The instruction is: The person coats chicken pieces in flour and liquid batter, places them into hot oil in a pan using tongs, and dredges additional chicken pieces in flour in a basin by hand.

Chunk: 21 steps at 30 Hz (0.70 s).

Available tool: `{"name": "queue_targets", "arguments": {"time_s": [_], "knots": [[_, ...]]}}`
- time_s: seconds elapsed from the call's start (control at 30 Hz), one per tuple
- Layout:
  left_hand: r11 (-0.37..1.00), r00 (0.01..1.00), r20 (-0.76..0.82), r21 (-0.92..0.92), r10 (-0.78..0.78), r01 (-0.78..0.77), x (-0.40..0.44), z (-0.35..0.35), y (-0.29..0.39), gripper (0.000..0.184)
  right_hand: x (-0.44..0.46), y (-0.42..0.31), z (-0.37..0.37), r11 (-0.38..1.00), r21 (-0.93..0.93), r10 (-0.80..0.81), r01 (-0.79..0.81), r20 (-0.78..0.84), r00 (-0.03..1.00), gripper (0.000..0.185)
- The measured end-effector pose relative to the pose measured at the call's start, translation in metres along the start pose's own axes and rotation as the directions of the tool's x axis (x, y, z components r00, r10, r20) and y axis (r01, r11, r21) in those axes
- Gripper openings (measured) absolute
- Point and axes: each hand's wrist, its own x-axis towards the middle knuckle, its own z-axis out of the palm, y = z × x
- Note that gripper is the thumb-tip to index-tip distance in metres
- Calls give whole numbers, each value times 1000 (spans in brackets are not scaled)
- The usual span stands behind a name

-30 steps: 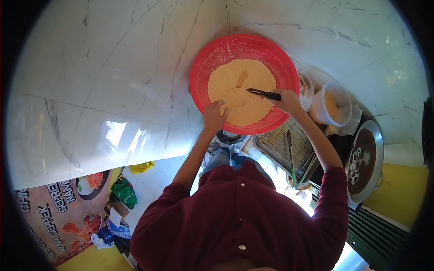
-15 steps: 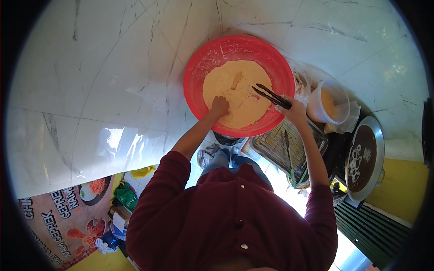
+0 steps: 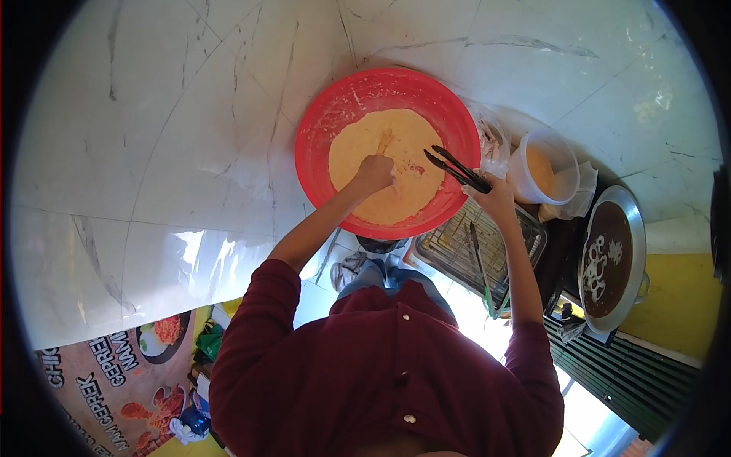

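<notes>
A large red basin (image 3: pixel 320 137) holds a wide bed of pale yellow flour (image 3: pixel 396 202). My left hand (image 3: pixel 375 174) is over the flour with its fingers curled down; what they hold, if anything, is hidden. Just beyond it a coated piece (image 3: pixel 386 141) lies on the flour. Close to the basin's right rim, my right hand (image 3: pixel 495 194) grips black tongs (image 3: pixel 461 169), whose arms are spread over the flour with nothing between them. A small reddish bit (image 3: pixel 417 168) shows in the flour near the tong tips.
A wire rack in a tray (image 3: pixel 457 244) bears another pair of tongs (image 3: pixel 481 266). To the right are a plastic bag (image 3: pixel 491 141), a clear tub of orange-yellow contents (image 3: pixel 563 167) and a wide pan of dark liquid (image 3: pixel 640 263). Tiled wall (image 3: pixel 190 137) rises behind.
My left hand has moved from the flour's near left edge toward its middle, and its fingers have curled. The tongs in my right hand have spread apart. The whole view has shifted slightly.
</notes>
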Motion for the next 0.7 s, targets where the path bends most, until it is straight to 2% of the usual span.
{"name": "queue_targets", "arguments": {"time_s": [0.07, 0.1, 0.17, 0.3, 0.37, 0.4, 0.5, 0.57, 0.7], "knots": [[974, 999, 53, -226, -10, 22, -1, 1, 6, 25, -4, 1, -1, 1000, 22, 8, -8, 21, 1000, 44], [973, 998, 55, -229, -8, 20, -1, 2, 10, 25, -5, 2, -3, 1000, 20, 10, -11, 20, 1000, 44], [994, 989, -123, -84, -81, 71, 2, 3, 16, 25, -6, 0, -4, 999, 22, 33, -35, 59, 998, 44], [987, 988, -70, -96, -136, 129, -5, 16, 29, 26, -8, 1, -4, 999, -41, 16, -14, 63, 998, 44], [926, 988, 60, -345, -142, 154, -12, 32, 30, 29, -8, -1, -5, 991, -116, 79, -66, 116, 990, 40], [925, 988, 64, -347, -141, 155, -16, 39, 27, 29, -9, -2, -4, 991, -117, 83, -69, 118, 990, 40], [913, 987, 27, -377, -158, 156, -33, 49, 10, 33, -8, -8, -3, 987, -163, 7, 11, 112, 994, 38], [878, 962, -44, -421, -268, 225, -52, 36, 3, 36, -5, -21, -7, 950, -303, -13, 78, 209, 978, 35], [904, 947, -104, -344, -305, 253, -91, 16, -8, 35, 5, -35, 1, 917, -375, -5, 138, 337, 942, 33]]}}
